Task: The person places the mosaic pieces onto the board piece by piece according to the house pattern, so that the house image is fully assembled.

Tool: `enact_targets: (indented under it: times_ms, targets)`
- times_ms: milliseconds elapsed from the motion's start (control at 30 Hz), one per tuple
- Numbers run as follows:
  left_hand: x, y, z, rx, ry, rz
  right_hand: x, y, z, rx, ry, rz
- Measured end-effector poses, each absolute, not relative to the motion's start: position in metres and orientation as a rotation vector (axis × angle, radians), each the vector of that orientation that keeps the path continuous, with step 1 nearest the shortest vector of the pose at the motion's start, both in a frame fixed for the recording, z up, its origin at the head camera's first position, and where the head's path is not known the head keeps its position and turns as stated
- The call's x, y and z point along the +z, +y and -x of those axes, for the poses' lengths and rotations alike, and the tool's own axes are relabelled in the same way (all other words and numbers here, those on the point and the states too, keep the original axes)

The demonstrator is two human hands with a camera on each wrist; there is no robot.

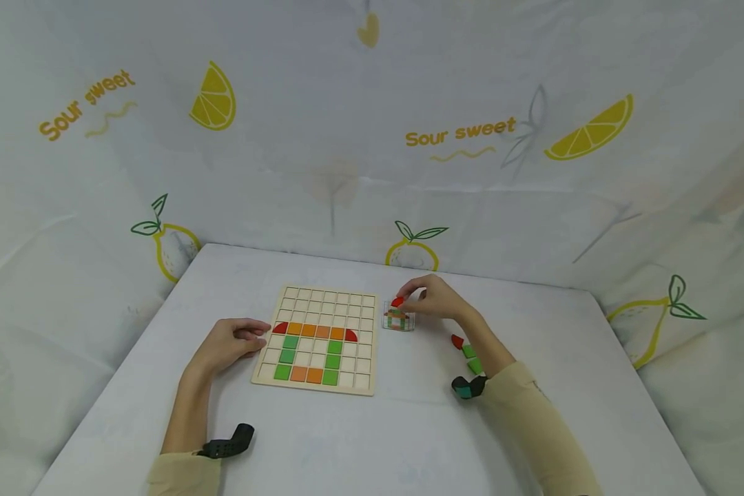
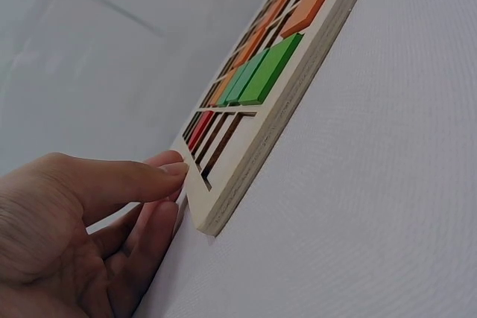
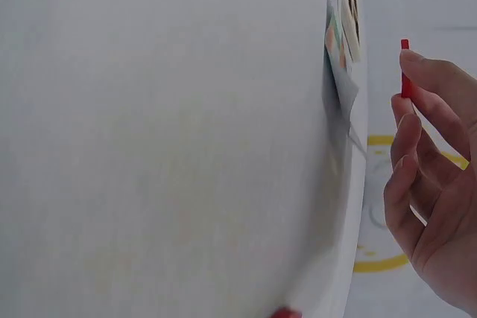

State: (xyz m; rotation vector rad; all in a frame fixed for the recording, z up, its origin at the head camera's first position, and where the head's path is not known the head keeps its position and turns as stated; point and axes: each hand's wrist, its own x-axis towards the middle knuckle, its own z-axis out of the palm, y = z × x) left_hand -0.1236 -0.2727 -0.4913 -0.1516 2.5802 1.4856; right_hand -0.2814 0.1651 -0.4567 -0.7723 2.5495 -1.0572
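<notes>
A square wooden grid board (image 1: 362, 386) lies flat on the table, with red, orange and green tiles set in some of its cells. Beside its left edge is my left hand (image 1: 228, 342), thumb and forefinger tips right at the rim. Between thumb and fingers, my right hand (image 1: 437, 297) pinches a small red tile (image 3: 405, 72), raised over a picture card (image 1: 403, 324) that shows a coloured tile pattern. The left wrist view shows the left thumb (image 2: 168, 170) against the board's edge, with the other fingers loosely bent below it.
Loose tiles lie under the right forearm: a red tile (image 1: 457, 342) and green ones (image 1: 474, 366). The card stands just right of the board. A white, lemon-printed cloth (image 1: 322, 165) hangs behind the white table (image 1: 322, 448).
</notes>
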Motion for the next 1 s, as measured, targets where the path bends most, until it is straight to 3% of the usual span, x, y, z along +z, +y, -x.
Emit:
enact_targets:
  times_ms: [733,1000]
  targets:
    - [-0.491,-0.273,0.124,1.488,2.582,0.157,-0.461,0.022,0.274,-0.883,2.399,1.056]
    - [-0.49,-0.272,0.124,1.483,2.586,0.163,-0.459,-0.016,0.259,-0.856,2.37,1.024]
